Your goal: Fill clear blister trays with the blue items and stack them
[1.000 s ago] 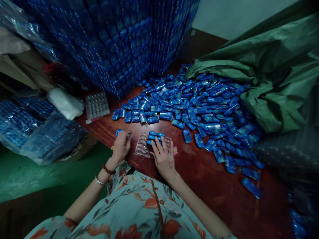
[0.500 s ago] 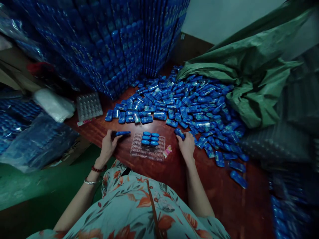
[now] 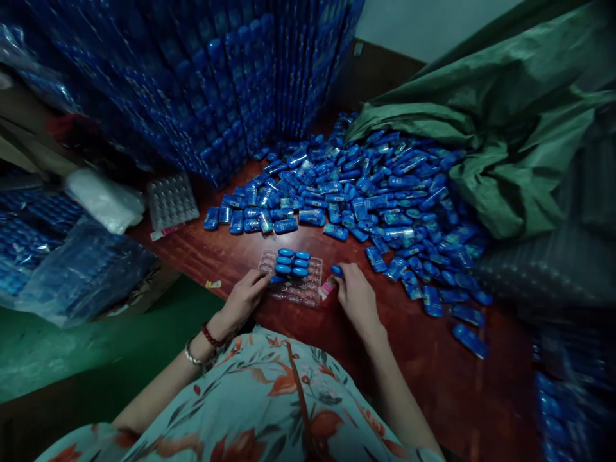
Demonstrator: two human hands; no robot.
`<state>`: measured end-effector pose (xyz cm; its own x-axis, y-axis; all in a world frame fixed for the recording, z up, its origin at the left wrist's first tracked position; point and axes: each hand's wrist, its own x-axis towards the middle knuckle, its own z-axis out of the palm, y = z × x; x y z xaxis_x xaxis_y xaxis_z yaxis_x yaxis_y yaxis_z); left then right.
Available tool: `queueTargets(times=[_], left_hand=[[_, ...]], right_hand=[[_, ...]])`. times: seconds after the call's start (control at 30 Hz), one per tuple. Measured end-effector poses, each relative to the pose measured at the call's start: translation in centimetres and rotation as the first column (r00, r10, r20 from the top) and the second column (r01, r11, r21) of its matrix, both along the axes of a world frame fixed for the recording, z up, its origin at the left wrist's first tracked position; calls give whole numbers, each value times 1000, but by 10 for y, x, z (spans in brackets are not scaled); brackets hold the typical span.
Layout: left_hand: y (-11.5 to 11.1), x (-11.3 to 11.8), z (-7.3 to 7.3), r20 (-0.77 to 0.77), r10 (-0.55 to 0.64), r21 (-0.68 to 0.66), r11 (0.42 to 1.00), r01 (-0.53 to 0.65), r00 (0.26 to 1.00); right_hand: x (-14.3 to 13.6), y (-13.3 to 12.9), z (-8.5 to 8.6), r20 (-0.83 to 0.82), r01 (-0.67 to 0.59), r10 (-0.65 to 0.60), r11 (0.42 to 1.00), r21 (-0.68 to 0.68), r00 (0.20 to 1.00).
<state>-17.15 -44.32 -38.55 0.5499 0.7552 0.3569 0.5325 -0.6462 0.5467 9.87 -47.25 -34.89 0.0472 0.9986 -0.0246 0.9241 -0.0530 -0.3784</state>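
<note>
A clear plastic tray [image 3: 312, 282] with moulded hollows lies on the reddish-brown table, several blue oval containers [image 3: 292, 262] standing in two columns on it. At the tray's left side, my left hand [image 3: 248, 292] is closed on a blue container [image 3: 276, 280], low beside the left column. Right of the tray, my right hand [image 3: 355, 289] grips another blue container [image 3: 337, 271], mostly covered by the fingers. A small pink label [image 3: 328, 287] touches the tray's right edge, close to my right hand.
Loose blue containers [image 3: 394, 186] are heaped across the back and right of the table. Green sheeting [image 3: 510, 147] drapes over the heap's right side. Tall blue stacks [image 3: 231, 83] rise behind. Another clear tray [image 3: 172, 202] sits at the left edge, near a small yellow label [image 3: 213, 284].
My left hand has moved right to the tray with its container. My right hand has come slightly left and turned inward, container still held. A yellow label now shows on the table at left.
</note>
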Motion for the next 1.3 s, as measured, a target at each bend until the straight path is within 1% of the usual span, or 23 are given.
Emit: queueTargets(times=[0.03, 0.07, 0.13, 0.2, 0.27, 0.33, 0.37, 0.4, 0.47, 0.5, 0.57, 0.63, 0.7, 0.77, 0.83, 0.9, 0.97, 1.03, 1.07, 1.13, 1.17, 1.23, 1.3], left_hand=[[2, -1, 0, -39, -27, 27, 999, 28, 999], [4, -1, 0, -73, -47, 52, 997, 51, 996], [7, -3, 3, -133, -79, 91, 992, 91, 988], [10, -3, 8, -184, -104, 114, 985, 127, 977], [13, -2, 14, -245, -127, 126, 979, 161, 961], [15, 2, 21, -319, -153, 128, 971, 202, 936], [15, 5, 25, -359, -166, 122, 967, 223, 918], [15, 8, 28, -398, -182, 112, 963, 245, 899], [14, 15, 32, -468, -214, 84, 955, 284, 858], [13, 19, 33, -498, -222, 72, 952, 296, 838], [11, 24, 32, -536, -220, 64, 952, 299, 815], [9, 25, 28, -519, -207, 79, 954, 288, 829], [7, 19, 22, -431, -200, 110, 956, 271, 880], [7, 9, 16, -279, -183, 137, 964, 228, 943], [14, -1, 12, -78, -94, 134, 986, 104, 993], [30, -7, 11, 104, 85, 67, 993, -92, 991], [59, -6, 11, 186, 290, -26, 957, -290, 939], [93, 1, 12, 146, 433, -97, 901, -423, 889], [109, 5, 12, 84, 465, -124, 882, -454, 881], [135, 16, 12, -74, 451, -188, 869, -457, 889], [142, 21, 12, -139, 414, -218, 874, -435, 900], [148, 29, 11, -201, 336, -254, 889, -380, 920], [144, 31, 10, -197, 296, -252, 906, -340, 935]], right_hand=[[3, -4, -1, -141, 36, -26, 997, 69, 990], [4, -8, -2, -275, 79, -41, 989, 128, 961], [0, -18, -11, -476, 151, -37, 967, 203, 879], [-13, -27, -24, -573, 177, 2, 950, 257, 820], [-28, -30, -38, -581, 143, 94, 926, 349, 808], [-39, -29, -45, -490, 20, 225, 895, 445, 842], [-43, -27, -45, -405, -74, 288, 881, 468, 868], [-47, -25, -41, -299, -176, 338, 871, 459, 892], [-53, -18, -28, -66, -352, 397, 869, 348, 915], [-56, -14, -20, 40, -402, 407, 875, 269, 913], [-64, -6, -4, 195, -432, 405, 893, 124, 893], [-71, 0, 6, 284, -437, 411, 899, 31, 866], [-73, 2, 7, 325, -460, 433, 888, 6, 841], [-69, -1, 2, 333, -494, 447, 867, 68, 830], [-59, -7, -6, 301, -489, 422, 850, 195, 855], [-46, -6, -13, 226, -425, 367, 846, 322, 902], [-35, 8, -16, 118, -302, 278, 868, 394, 953], [-29, 40, -17, 18, -191, 200, 900, 393, 980], [-29, 60, -17, -9, -190, 207, 913, 362, 978], [-36, 102, -15, 18, -321, 327, 915, 245, 945], [-42, 121, -14, 54, -404, 401, 898, 173, 915], [-56, 151, -12, 131, -526, 519, 850, 24, 845], [-66, 165, -12, 168, -563, 565, 824, -69, 808]])
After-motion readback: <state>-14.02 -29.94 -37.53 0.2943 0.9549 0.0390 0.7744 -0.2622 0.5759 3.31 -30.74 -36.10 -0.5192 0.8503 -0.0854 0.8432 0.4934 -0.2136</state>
